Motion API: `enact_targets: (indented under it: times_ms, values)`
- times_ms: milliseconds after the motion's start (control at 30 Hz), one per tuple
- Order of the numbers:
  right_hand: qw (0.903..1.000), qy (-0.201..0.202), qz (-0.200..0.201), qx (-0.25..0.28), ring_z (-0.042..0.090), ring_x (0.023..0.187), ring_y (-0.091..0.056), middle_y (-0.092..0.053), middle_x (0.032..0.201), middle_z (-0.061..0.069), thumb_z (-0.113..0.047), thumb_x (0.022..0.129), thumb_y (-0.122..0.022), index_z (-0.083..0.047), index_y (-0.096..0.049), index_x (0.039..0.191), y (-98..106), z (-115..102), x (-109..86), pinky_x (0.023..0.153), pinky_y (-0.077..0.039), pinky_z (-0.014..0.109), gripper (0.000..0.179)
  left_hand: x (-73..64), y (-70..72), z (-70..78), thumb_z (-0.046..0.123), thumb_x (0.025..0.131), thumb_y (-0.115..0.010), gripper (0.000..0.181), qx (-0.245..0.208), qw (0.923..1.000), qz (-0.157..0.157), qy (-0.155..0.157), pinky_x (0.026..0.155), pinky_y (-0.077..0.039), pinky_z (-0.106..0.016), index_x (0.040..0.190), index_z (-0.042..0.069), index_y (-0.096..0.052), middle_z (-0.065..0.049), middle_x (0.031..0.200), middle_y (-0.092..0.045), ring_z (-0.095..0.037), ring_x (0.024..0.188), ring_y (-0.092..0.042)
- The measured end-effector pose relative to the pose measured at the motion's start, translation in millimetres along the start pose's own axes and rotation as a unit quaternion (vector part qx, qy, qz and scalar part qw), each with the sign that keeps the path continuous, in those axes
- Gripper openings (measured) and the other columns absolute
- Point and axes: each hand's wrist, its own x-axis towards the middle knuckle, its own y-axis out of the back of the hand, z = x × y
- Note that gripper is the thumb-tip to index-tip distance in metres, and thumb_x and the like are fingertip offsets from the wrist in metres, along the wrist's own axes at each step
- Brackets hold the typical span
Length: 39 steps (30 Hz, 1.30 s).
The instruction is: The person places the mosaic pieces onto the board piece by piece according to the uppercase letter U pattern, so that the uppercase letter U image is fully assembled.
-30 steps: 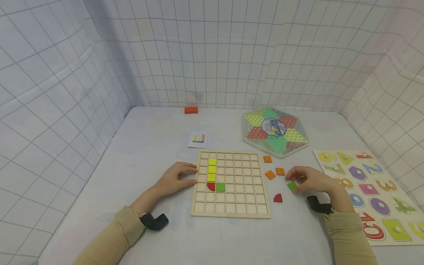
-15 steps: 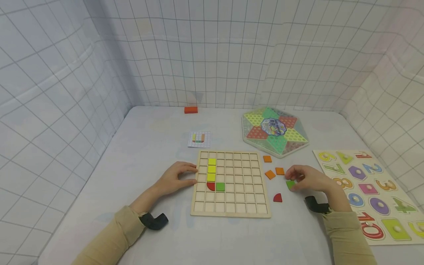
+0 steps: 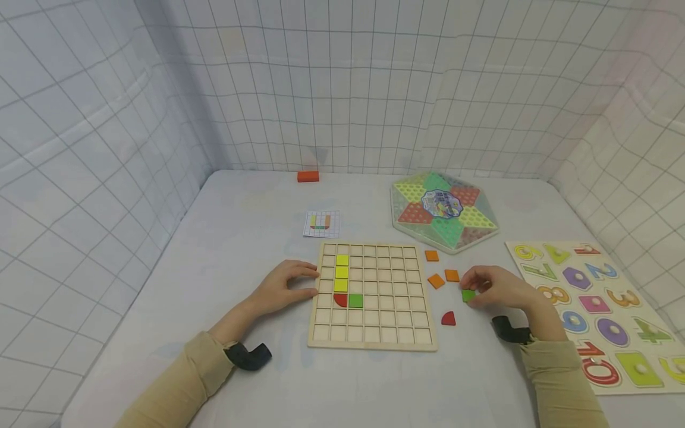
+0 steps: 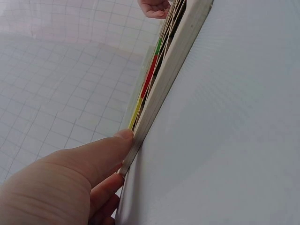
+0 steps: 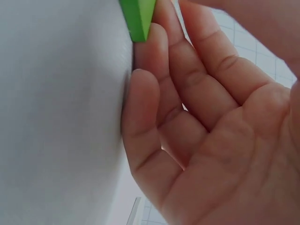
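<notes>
My right hand point(image 3: 495, 288) pinches a green square tile point(image 3: 468, 295) between thumb and fingers, low over the table to the right of the board. In the right wrist view the green tile point(image 5: 139, 18) shows at the fingertips, the other fingers curled along the table. My left hand point(image 3: 280, 288) rests its thumb and fingertips against the left edge of a wooden grid board point(image 3: 371, 346). On the board sit a column of yellow tiles point(image 3: 342, 272), a red quarter-circle tile point(image 3: 341, 299) below them, and another green tile point(image 3: 355, 301) beside the red one.
Between board and right hand lie orange tiles point(image 3: 436, 281) and a red quarter-circle piece point(image 3: 448, 318). A pattern card point(image 3: 321, 224) and a red block point(image 3: 308, 176) are behind the board. A hexagonal star game board point(image 3: 443, 211) and a number puzzle point(image 3: 602, 318) lie to the right.
The green tile in my right hand has turned to sit squarer and shifted slightly left with the fingers. My left hand has stayed at the board's edge.
</notes>
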Motion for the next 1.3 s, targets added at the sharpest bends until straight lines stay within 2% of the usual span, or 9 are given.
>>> enact_targets:
  times_ms: [267,533,767,1033,1300]
  values:
    - [0.9996,-0.005,0.017,-0.023,0.02,0.086,-0.054,-0.063,0.095,0.004,-0.013,0.074,-0.079,-0.004,-0.062,0.098,-4.4,-3.3,4.0,0.074,-0.047,0.027,0.032,-0.6,0.9,0.4,0.031,0.081,-0.075,0.038,0.001,1.0,0.0,0.001,0.102,-0.034,-0.046,0.113,0.013,-0.068,-0.001,0.123,-0.059,-0.024,0.121,-0.046]
    - [0.999,0.002,0.019,-0.041,0.02,0.091,-0.057,-0.064,0.095,0.001,-0.015,0.075,-0.077,-0.008,-0.062,0.097,-10.6,-9.4,9.5,0.08,-0.049,0.028,0.027,-0.8,2.6,1.1,0.03,0.081,-0.075,0.038,0.003,1.0,-0.001,0.004,0.102,-0.034,-0.047,0.113,0.012,-0.068,-0.002,0.123,-0.059,-0.025,0.121,-0.046]
    - [0.9982,0.043,0.019,-0.036,0.022,0.097,-0.058,-0.063,0.097,-0.001,-0.013,0.077,-0.074,-0.009,-0.062,0.099,-20.2,-26.9,13.4,0.087,-0.047,0.041,0.025,0.0,4.0,2.5,0.029,0.08,-0.076,0.038,-0.001,1.0,0.001,0.006,0.102,-0.034,-0.046,0.113,0.012,-0.068,-0.002,0.123,-0.059,-0.024,0.12,-0.046]
    - [0.9946,0.102,0.008,-0.016,0.018,0.095,-0.06,-0.064,0.097,-0.001,-0.013,0.079,-0.075,-0.01,-0.062,0.102,-34.7,-43.8,23.4,0.086,-0.049,0.039,0.027,0.1,1.2,-0.2,0.031,0.08,-0.075,0.038,-0.003,1.0,-0.001,0.007,0.102,-0.034,-0.046,0.113,0.013,-0.068,-0.002,0.123,-0.059,-0.025,0.12,-0.046]
    - [0.992,0.125,-0.003,-0.017,0.014,0.092,-0.059,-0.064,0.097,-0.004,-0.012,0.078,-0.074,-0.012,-0.061,0.102,-45.9,-64.9,34.1,0.084,-0.05,0.038,0.027,-0.7,-0.1,-0.7,0.032,0.08,-0.075,0.038,-0.007,1.0,0.0,0.005,0.102,-0.034,-0.046,0.112,0.013,-0.069,-0.001,0.122,-0.059,-0.024,0.12,-0.046]
